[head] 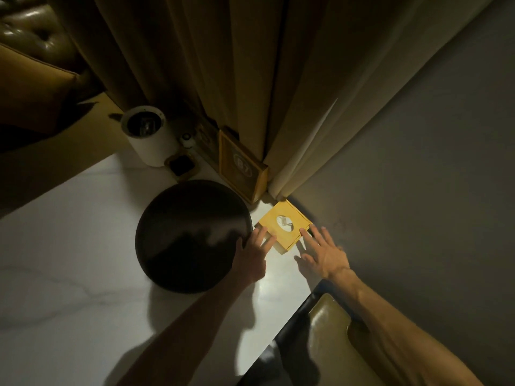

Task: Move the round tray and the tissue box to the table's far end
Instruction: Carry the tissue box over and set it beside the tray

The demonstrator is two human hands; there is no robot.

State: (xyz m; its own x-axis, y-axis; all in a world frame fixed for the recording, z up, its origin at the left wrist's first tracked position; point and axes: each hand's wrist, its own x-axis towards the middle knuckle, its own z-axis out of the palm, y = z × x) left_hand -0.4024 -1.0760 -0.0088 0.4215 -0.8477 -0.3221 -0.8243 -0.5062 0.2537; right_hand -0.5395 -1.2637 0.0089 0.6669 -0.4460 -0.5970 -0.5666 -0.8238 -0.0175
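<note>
A round dark tray [192,235] lies flat on the white marble table [69,274], near its far end. To its right sits a square yellow tissue box [284,227] with a round hole and white tissue showing, close to the curtain. My left hand [255,254] rests between tray and box, fingers spread, fingertips on the box's near left edge and thumb by the tray's rim. My right hand [323,252] is spread flat, fingertips touching the box's near right corner. Neither hand grips anything.
At the table's far end stand a white cylindrical container [147,135], a small square dish [182,164] and a framed yellow sign [241,165]. Heavy curtains [223,65] hang behind. A padded seat [328,338] sits at the lower right, and a grey wall on the right.
</note>
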